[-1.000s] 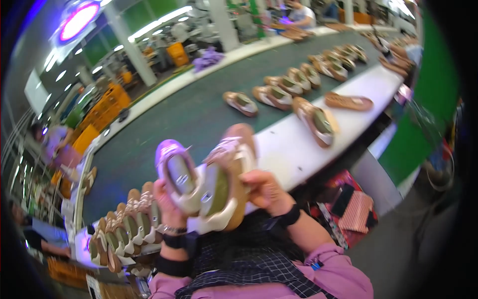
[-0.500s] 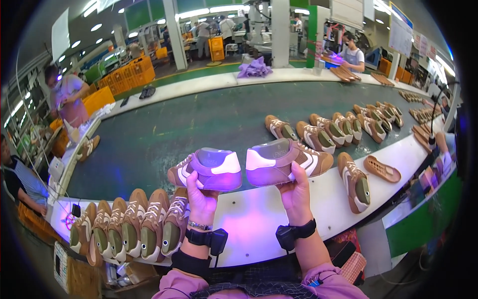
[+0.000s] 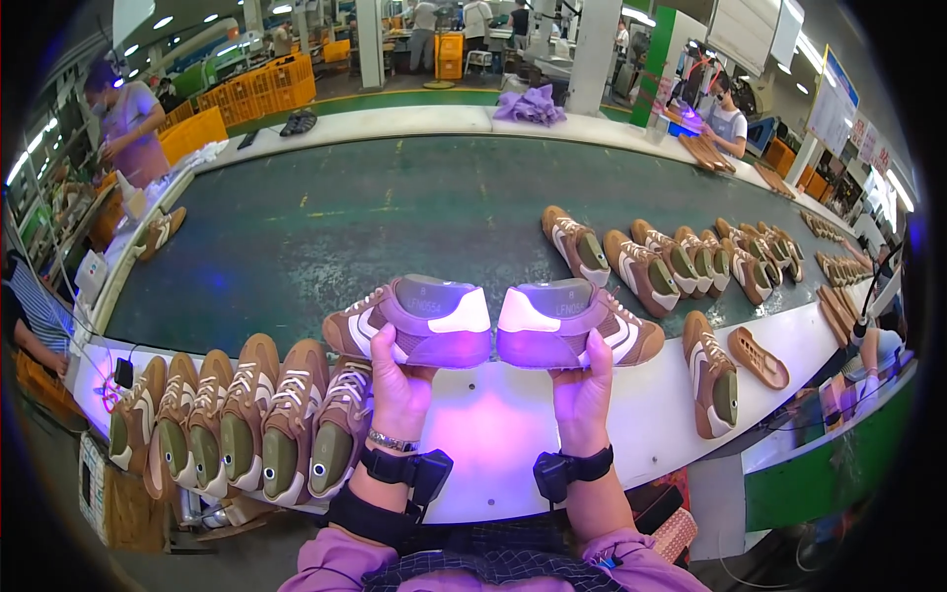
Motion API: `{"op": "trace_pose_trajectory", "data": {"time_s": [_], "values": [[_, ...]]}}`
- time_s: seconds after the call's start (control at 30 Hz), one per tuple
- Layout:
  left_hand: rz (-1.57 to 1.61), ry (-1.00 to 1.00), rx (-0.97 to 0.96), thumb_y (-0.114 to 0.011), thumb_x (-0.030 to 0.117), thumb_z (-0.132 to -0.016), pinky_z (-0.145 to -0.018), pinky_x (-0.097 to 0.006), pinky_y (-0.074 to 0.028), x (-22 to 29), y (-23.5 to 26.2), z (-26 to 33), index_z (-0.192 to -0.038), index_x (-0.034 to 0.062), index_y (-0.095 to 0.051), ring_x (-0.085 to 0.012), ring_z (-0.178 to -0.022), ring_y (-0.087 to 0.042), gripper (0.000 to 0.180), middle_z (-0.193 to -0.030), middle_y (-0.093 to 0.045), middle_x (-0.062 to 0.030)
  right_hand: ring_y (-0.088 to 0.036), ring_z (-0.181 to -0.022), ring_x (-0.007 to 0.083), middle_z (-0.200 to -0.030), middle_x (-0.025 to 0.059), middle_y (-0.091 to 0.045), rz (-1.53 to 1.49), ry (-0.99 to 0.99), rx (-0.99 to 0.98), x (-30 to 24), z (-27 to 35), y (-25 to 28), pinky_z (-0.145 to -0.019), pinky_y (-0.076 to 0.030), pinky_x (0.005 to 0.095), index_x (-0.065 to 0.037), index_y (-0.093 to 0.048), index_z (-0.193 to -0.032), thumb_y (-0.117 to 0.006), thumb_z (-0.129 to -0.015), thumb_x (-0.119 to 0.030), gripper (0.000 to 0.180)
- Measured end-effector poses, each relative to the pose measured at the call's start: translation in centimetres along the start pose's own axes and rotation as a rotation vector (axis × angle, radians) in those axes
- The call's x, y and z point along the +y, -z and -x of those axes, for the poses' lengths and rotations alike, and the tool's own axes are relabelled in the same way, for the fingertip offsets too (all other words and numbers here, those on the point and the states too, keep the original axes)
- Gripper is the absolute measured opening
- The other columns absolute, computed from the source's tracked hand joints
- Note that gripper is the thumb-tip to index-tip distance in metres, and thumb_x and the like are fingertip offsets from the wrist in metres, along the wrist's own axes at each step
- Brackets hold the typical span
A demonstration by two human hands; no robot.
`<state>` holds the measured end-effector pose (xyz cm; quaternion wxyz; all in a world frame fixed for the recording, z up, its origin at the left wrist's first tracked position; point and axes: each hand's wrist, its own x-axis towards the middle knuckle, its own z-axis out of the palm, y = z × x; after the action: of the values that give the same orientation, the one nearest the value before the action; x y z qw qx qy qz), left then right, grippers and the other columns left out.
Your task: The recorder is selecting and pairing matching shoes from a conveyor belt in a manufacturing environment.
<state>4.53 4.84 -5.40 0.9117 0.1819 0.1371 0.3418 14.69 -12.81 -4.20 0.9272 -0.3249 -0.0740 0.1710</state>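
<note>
My left hand point(image 3: 401, 392) grips a brown sneaker point(image 3: 414, 324) with a white heel patch, white side stripes and a dark green last inside. A matching sneaker point(image 3: 574, 326) is held in my right hand point(image 3: 584, 390). Both are raised above the white ledge, toes pointing outward, their heels facing each other with a narrow gap between. My thumbs press on the near sides of the shoes; the other fingers are mostly hidden beneath them.
Several laced sneakers point(image 3: 252, 419) stand on the ledge at left. Right of my hands lie another sneaker point(image 3: 710, 375) and a loose tan sole point(image 3: 758, 357). More sneakers point(image 3: 681, 259) sit on the green conveyor belt point(image 3: 326, 247). Two co-workers point(image 3: 128, 118) point(image 3: 725, 116) stand across it.
The two sneakers have come closer together, their heels nearly meeting. My hands still hold them, and the whole view has shifted slightly.
</note>
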Motion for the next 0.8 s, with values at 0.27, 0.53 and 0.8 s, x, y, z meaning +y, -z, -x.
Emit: {"op": "trace_pose_trajectory", "data": {"time_s": [0.27,0.53,0.8], "values": [[-0.009,-0.002,0.001,-0.065,0.035,-0.081,-0.088,-0.037,-0.053,-0.27,0.27,0.13,-0.124,0.0086,-0.048,-0.0216,-0.106,-0.059,0.054,-0.118,-0.057,-0.0063,-0.056,-0.107,0.018,-0.119,0.0067,-0.056,-0.026,-0.015,0.024,0.03,0.53,0.13,-0.092,-0.046,0.0357,-0.007,-0.046,-0.127,-0.062,-0.086,-0.028,0.05],[-0.038,-0.011,0.029,-0.065,0.033,-0.081,-0.087,-0.036,-0.054,-0.5,0.42,-0.12,-0.121,0.009,-0.051,-0.0202,-0.104,-0.06,0.049,-0.114,-0.059,-0.0053,-0.056,-0.107,0.0184,-0.119,0.0061,-0.057,-0.025,-0.023,0.043,0.14,0.54,0.24,-0.092,-0.047,0.0364,-0.007,-0.047,-0.126,-0.062,-0.086,-0.028,0.048],[-0.036,0.002,0.022,-0.064,0.032,-0.082,-0.087,-0.035,-0.053,-0.43,0.47,-0.3,-0.121,0.0085,-0.051,-0.0196,-0.103,-0.06,0.048,-0.114,-0.059,-0.0052,-0.056,-0.108,0.0185,-0.119,0.0061,-0.057,-0.03,-0.019,0.048,0.37,0.41,0.22,-0.094,-0.046,0.0366,-0.007,-0.046,-0.127,-0.062,-0.086,-0.029,0.049]]}}
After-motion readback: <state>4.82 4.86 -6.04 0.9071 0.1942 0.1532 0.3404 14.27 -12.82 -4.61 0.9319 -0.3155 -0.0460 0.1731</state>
